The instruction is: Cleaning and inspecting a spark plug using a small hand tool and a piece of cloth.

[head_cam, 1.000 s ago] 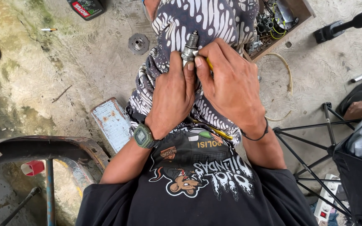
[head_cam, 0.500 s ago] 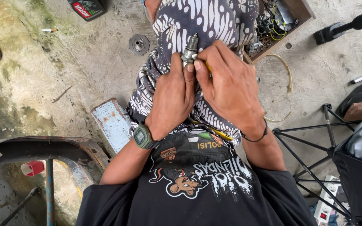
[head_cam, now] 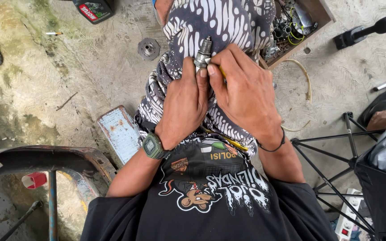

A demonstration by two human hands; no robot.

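Note:
Both hands meet over my lap, which is covered by dark patterned cloth (head_cam: pixel 220 27). My left hand (head_cam: pixel 185 107), with a green wristwatch (head_cam: pixel 153 146) on the wrist, pinches a small metal spark plug (head_cam: pixel 203 53) that points away from me. My right hand (head_cam: pixel 246 96) grips the same plug from the right side, thumb pressed against its body, and a thin yellow tool (head_cam: pixel 222 71) shows between the fingers. A black band (head_cam: pixel 271 145) circles the right wrist.
On the concrete floor lie a round metal disc (head_cam: pixel 148 48), a rusty pale-blue metal plate (head_cam: pixel 120 132) and a dark oil bottle (head_cam: pixel 92 9). A wooden box of parts (head_cam: pixel 302 22) sits at upper right. A rusted metal frame (head_cam: pixel 54 158) is at lower left, a black stand (head_cam: pixel 336 147) at right.
Both hands have stayed in place on the spark plug; only the fingers have shifted slightly around it.

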